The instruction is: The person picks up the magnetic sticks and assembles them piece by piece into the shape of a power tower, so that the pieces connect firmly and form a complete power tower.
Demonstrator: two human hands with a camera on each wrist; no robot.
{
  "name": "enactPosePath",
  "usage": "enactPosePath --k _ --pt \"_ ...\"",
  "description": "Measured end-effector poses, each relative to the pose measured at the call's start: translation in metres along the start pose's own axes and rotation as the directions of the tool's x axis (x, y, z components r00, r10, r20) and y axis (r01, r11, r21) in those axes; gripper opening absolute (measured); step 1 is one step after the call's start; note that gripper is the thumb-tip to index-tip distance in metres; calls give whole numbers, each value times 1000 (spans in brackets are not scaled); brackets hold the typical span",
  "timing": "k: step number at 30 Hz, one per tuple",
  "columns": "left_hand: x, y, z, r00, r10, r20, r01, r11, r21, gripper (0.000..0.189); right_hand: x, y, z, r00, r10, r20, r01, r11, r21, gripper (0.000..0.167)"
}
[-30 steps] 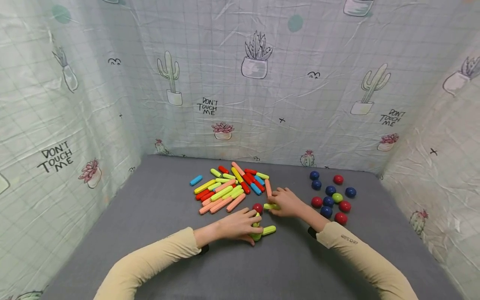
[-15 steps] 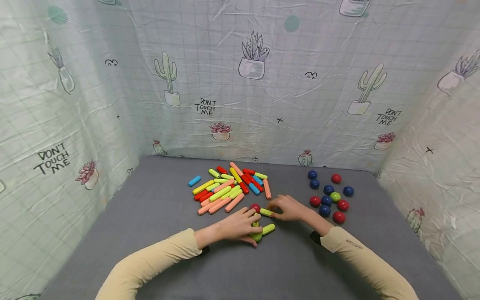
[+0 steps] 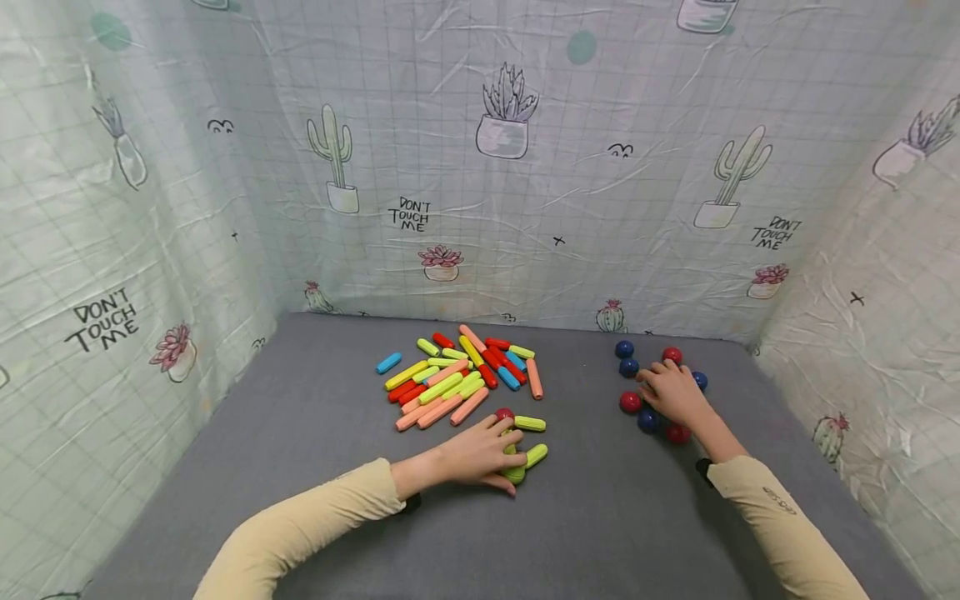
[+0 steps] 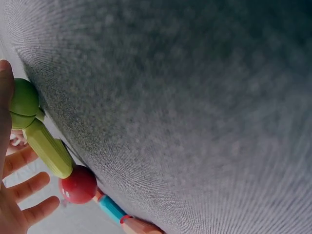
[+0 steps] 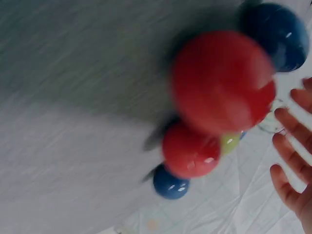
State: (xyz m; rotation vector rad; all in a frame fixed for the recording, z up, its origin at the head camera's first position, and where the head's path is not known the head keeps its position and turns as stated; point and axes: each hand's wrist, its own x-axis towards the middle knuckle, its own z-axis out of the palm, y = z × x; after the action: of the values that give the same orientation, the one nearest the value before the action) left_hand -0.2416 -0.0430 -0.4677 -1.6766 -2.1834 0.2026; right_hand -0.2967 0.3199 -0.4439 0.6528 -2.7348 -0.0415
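Observation:
My left hand [image 3: 476, 452] is over a green ball [image 4: 24, 100], thumb and index finger at its sides and the other fingers spread. From this ball a ribbed yellow-green stick [image 4: 48, 148] runs to a red ball [image 4: 79, 185]. A second yellow-green stick [image 3: 529, 423] lies against the red ball, and a third yellow-green stick [image 3: 536, 456] points out from the green ball. My right hand [image 3: 673, 392] hovers with loose fingers over the cluster of balls at right, holding nothing. Around it show a red ball [image 3: 631, 402] and a blue ball [image 3: 648, 419]; it hides others.
A heap of coloured sticks [image 3: 442, 387] in red, yellow, blue and salmon lies behind my left hand. One blue stick [image 3: 389, 362] sits apart at its left. The grey tabletop [image 3: 570, 517] ends at a printed curtain [image 3: 558, 275] behind and at both sides.
My right hand has set the yellow-green stick against the red ball, let it go and moved right to the balls. The left hand has stayed at the green ball.

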Motion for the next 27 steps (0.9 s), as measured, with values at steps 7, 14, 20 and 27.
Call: enactPosePath --k 7,14,20,27 --pt "-2 -2 -2 999 2 -33 -1 1000 20 42 0 -4 4 992 -63 106 55 996 73 30" --pt "-3 -3 -4 999 11 39 -11 1000 -9 49 8 -37 7 986 -155 64 147 982 115 35" --pt "3 -8 -6 996 -91 -1 90 996 -28 40 15 -80 9 959 -281 31 270 944 190 35" --pt "41 -21 3 951 -292 99 283 954 103 26 19 -108 10 940 -342 -14 337 919 205 34"
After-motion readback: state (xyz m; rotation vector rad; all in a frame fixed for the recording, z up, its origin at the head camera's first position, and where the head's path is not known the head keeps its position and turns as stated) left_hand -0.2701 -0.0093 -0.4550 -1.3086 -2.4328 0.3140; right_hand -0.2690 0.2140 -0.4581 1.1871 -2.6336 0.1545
